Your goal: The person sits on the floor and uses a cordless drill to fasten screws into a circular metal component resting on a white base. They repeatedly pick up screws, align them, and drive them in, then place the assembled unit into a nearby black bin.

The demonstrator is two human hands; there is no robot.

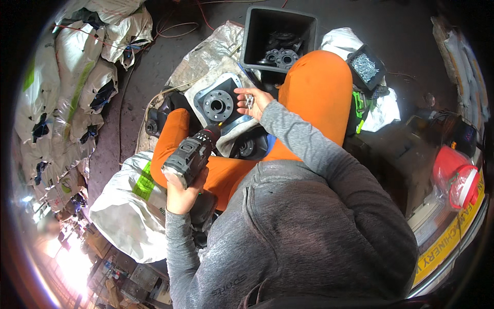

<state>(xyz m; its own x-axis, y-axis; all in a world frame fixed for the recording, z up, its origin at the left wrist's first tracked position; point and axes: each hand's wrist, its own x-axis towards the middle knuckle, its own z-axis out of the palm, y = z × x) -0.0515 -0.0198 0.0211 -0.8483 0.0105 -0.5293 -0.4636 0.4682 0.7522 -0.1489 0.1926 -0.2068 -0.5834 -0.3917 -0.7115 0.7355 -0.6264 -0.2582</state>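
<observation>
My left hand [182, 194] is wrapped round the grip of a dark grey cordless drill [186, 158]. Its yellowish bit points toward a round grey flange [208, 106] with a ring of holes and a central bore. The flange sits on a square blue-and-white plate [231, 82] between my knees. Just right of the flange, my right hand [261, 103] is turned partly palm up, its fingers curled round several silvery screws [249, 101]. Below the plate, another dark round part [247, 148] shows partly. The drill bit appears apart from the flange, though its tip is hard to judge.
Beyond my right knee stands a black bin [252, 36] holding dark round parts. A small black tray of screws [364, 67] lies to its right. White sacks [72, 72] line the left side, and another white sack [131, 216] is by my left arm. A red container [450, 170] sits far right.
</observation>
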